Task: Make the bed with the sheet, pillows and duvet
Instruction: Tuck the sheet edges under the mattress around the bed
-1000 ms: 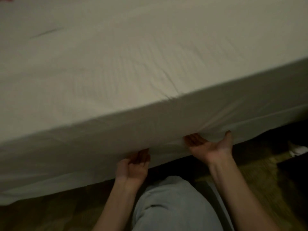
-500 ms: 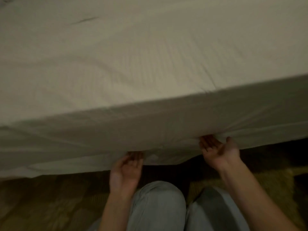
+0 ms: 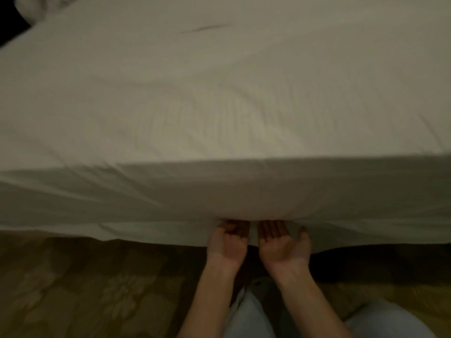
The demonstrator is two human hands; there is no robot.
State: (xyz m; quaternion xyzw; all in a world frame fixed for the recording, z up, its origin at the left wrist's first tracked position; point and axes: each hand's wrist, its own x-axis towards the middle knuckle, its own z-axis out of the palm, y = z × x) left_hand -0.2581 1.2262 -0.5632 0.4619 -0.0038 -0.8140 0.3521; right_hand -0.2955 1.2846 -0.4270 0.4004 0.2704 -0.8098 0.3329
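Both palms up, left hand (image 3: pixel 228 242) and right hand (image 3: pixel 283 242) fingers tucked under sheet (image 3: pixel 219 106) hem; clasp unclear.

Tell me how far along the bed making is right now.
Early stage. The sheet already covers the top of the mattress and hangs down its side. In hand: the left hand and right hand, palms up, push the sheet's lower edge under the mattress. Left: finishing the tuck; no duvet shows, and only a pale, blurred shape lies at the far corner.

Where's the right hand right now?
Head view, lower centre: the right hand is palm-up at the sheet's hanging edge, fingertips tucked under it, beside the left hand.
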